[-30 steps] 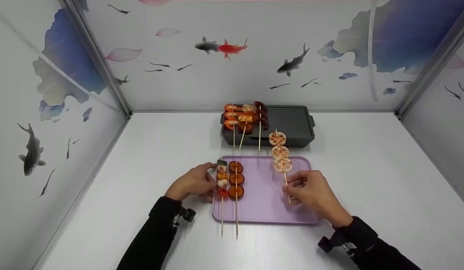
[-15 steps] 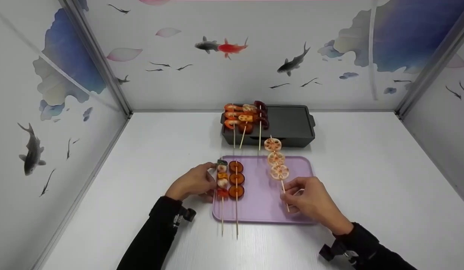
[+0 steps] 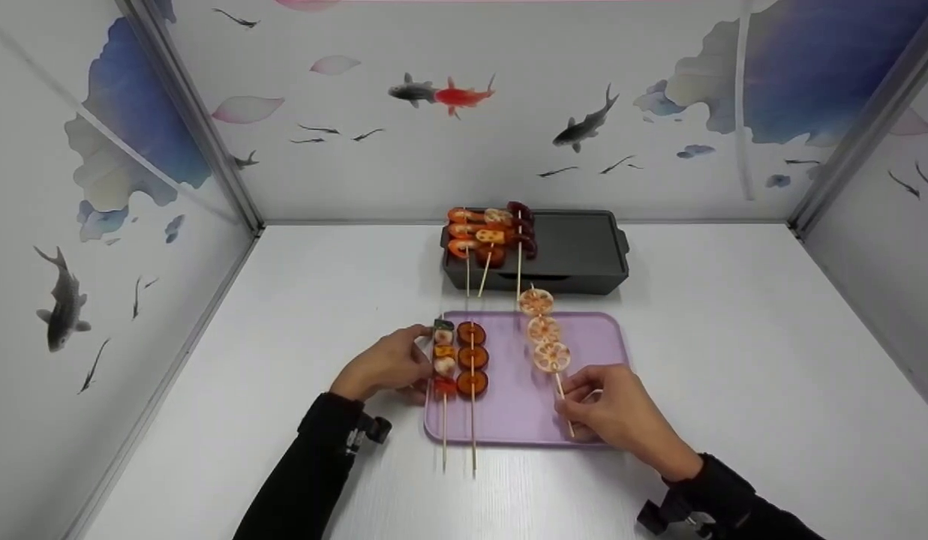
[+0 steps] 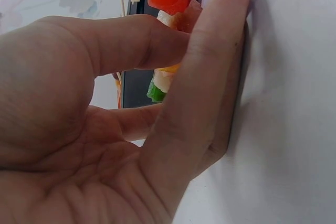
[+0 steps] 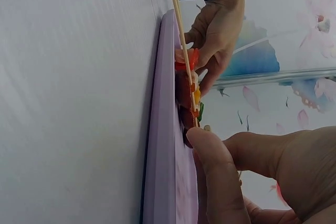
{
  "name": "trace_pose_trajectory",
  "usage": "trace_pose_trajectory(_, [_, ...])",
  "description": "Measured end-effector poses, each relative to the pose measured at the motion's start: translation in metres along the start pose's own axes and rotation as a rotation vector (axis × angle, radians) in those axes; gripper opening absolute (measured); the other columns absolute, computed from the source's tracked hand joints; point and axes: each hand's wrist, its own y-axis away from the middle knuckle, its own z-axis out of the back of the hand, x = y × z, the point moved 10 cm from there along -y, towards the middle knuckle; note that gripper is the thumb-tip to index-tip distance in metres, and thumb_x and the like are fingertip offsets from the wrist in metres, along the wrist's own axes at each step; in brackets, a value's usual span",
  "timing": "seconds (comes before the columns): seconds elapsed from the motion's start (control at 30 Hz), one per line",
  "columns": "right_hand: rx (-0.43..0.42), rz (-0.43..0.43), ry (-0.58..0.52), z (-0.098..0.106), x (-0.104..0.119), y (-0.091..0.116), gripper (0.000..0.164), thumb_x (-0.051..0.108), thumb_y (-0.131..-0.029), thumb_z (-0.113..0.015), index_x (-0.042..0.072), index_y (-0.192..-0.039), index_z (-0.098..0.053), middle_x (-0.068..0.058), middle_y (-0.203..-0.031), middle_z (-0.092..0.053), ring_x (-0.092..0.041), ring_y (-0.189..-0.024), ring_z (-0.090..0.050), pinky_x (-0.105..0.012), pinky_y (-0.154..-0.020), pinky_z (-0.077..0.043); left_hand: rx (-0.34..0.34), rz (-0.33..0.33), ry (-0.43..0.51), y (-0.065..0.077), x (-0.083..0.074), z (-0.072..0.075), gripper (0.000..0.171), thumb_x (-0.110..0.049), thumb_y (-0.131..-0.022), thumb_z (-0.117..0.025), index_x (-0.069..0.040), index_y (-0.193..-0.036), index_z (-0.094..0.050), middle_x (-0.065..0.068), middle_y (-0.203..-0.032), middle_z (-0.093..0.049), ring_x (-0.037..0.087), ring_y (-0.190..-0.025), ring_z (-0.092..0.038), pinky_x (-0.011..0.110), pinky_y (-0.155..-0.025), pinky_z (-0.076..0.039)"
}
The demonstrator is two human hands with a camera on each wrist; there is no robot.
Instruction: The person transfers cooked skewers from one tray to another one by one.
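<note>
Head view: right of centre, my right hand (image 3: 610,405) pinches the lotus skewer (image 3: 543,330) by its wooden stick, holed discs tilted over the lilac tray (image 3: 516,424). My left hand (image 3: 388,364) rests at the tray's left edge, by the glossy mixed skewer (image 3: 444,366) and brown skewer (image 3: 473,358) lying there. Three skewers (image 3: 491,237) sit on the matt dark grill (image 3: 576,240), upper centre; I judge the tray part-filled, the lotus skewer not yet set down.

Left wrist view: bent fingers meet the plastic-looking rim, upper right; whether they grip it I can't tell.

Right wrist view: my pinch, lower right, hides most of the stick.
</note>
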Motion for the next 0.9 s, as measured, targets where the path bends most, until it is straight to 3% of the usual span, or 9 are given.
trace_pose_trajectory(0.33, [0.031,-0.007,-0.018,-0.010,-0.001,0.002,0.018,0.008,-0.082,-0.082,0.001,-0.095,-0.072,-0.010,-0.081,-0.069,-0.022,-0.066,-0.068,-0.035,-0.053,-0.059,-0.007,-0.026,-0.035,0.001,-0.002,0.001,0.067,-0.009,-0.092,-0.064,-0.009,-0.154,-0.040,0.011,-0.097,-0.067,0.024,-0.073,-0.071,0.037,-0.062,-0.060])
trace_pose_trajectory(0.6, [0.050,-0.007,-0.045,-0.020,-0.001,0.003,0.018,0.004,-0.080,-0.081,-0.001,-0.095,-0.072,-0.010,-0.081,-0.069,-0.022,-0.068,-0.069,-0.038,-0.056,-0.061,-0.009,-0.010,-0.024,0.000,-0.001,0.002,0.069,-0.009,-0.091,-0.065,-0.010,-0.155,-0.039,0.009,-0.098,-0.068,0.024,-0.076,-0.072,0.037,-0.064,-0.060])
trace_pose_trajectory(0.9, [0.062,0.008,0.005,-0.029,0.004,0.006,0.016,0.008,-0.080,-0.082,0.003,-0.092,-0.073,-0.007,-0.080,-0.070,-0.020,-0.069,-0.068,-0.033,-0.053,-0.058,-0.001,-0.010,-0.009,0.001,0.000,0.000,0.070,-0.008,-0.091,-0.065,-0.009,-0.155,-0.037,0.010,-0.099,-0.068,0.025,-0.076,-0.073,0.038,-0.063,-0.060])
